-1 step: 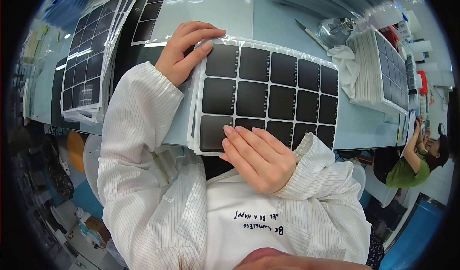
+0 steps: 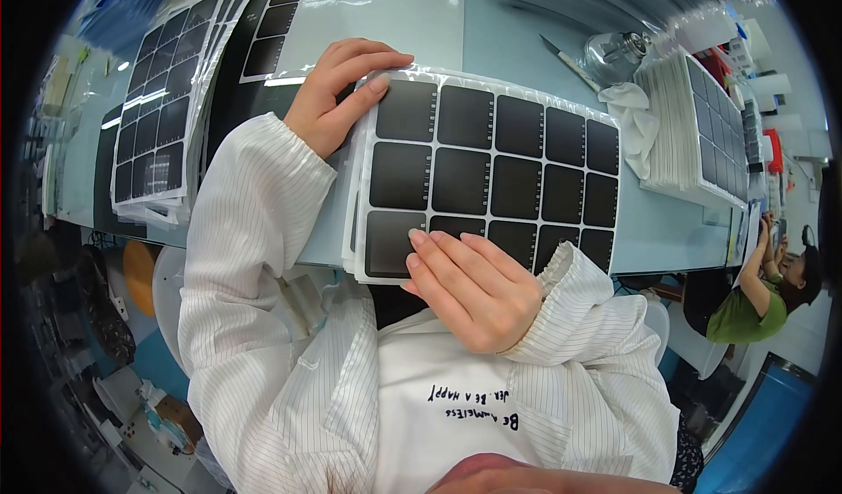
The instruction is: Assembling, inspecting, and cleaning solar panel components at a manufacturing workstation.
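Observation:
A stack of white sheets with rows of dark rounded squares lies in front of me at the table's near edge. At its far left corner is my left hand: the thumb presses on the top sheet and the fingers bend along the far edge, closed on the corner. My right hand rests over the near left part of the stack, fingers stretched out side by side and lying on the squares of the bottom row. Its thumb is mostly hidden beneath the fingers.
Similar sheets lie at the left, and a tall stack stands at the right. Beyond my stack are a pale sheet, a knife, a glass bottle and crumpled white tissue. A person in green sits at far right.

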### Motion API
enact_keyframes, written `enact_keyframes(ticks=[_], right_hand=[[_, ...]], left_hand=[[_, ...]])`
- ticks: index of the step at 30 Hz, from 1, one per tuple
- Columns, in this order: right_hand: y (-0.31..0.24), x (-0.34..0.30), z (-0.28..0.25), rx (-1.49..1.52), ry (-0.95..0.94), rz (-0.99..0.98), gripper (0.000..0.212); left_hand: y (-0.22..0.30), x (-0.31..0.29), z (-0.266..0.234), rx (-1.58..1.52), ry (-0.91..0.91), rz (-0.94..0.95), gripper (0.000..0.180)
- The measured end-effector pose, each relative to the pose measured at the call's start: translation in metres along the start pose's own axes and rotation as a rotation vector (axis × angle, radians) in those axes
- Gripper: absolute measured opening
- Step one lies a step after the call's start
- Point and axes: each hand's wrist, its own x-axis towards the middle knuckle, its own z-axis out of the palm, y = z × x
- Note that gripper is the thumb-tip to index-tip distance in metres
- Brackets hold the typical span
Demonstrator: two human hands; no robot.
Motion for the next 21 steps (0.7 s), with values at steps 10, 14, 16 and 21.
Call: enact_keyframes(ticks=[10, 14, 16, 21], right_hand=[[-0.0008, 0.0002, 0.0025, 0.005, 0.002, -0.009, 0.018], [-0.0013, -0.0013, 0.0037, -0.009, -0.01, -0.017, 0.018], [-0.001, -0.0019, 0.0035, -0.018, -0.023, -0.027, 0.019], [-0.0015, -0.0017, -0.002, -0.062, -0.068, -0.038, 0.022]], left_hand=[[-0.0004, 0.0001, -0.0004, -0.015, 0.004, 0.004, 0.029], [-0.0001, 0.0003, -0.0003, -0.012, 0.009, -0.003, 0.029], [-0.0005, 0.0004, -0.0001, -0.012, 0.007, 0.005, 0.029], [0.0002, 0.0017, -0.0002, -0.003, 0.002, 0.026, 0.028]])
